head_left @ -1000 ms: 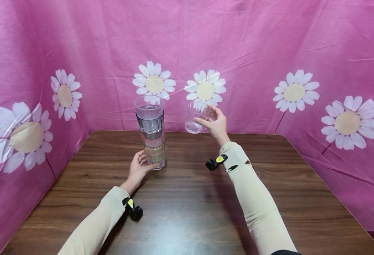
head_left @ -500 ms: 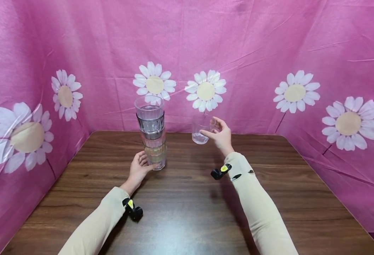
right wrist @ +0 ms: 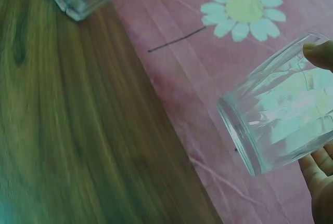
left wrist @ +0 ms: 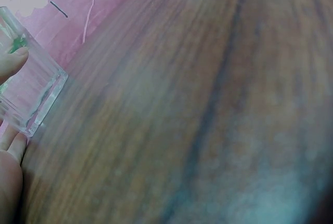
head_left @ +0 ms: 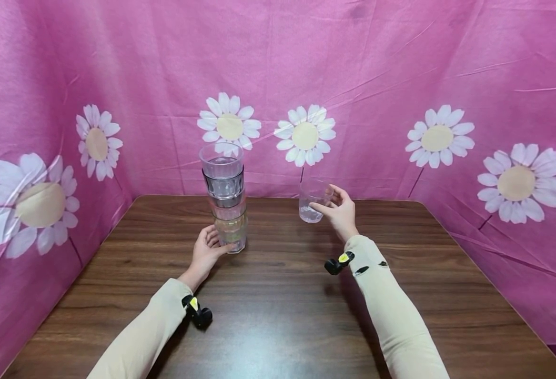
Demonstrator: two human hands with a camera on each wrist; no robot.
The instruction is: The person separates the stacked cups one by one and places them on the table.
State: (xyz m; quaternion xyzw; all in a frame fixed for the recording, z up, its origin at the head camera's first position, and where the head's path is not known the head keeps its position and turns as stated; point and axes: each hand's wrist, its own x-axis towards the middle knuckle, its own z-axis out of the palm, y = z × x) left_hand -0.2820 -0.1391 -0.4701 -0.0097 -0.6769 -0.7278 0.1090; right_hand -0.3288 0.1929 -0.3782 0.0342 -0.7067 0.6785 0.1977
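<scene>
- Holding one clear glass (head_left: 312,195) in the air, my right hand (head_left: 341,213) is clamped on its side.
- My left hand (head_left: 205,253) is clamped around the bottom of the stack of glasses (head_left: 227,196) on the counter (head_left: 278,310).
- The glass is apart from the stack.

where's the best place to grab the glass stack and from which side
Likely low, around the bottom glass, from the left, as the left hand holds it: the stack is tall, nested and upright on the table, so pulling higher might lift only the upper glasses.
</scene>
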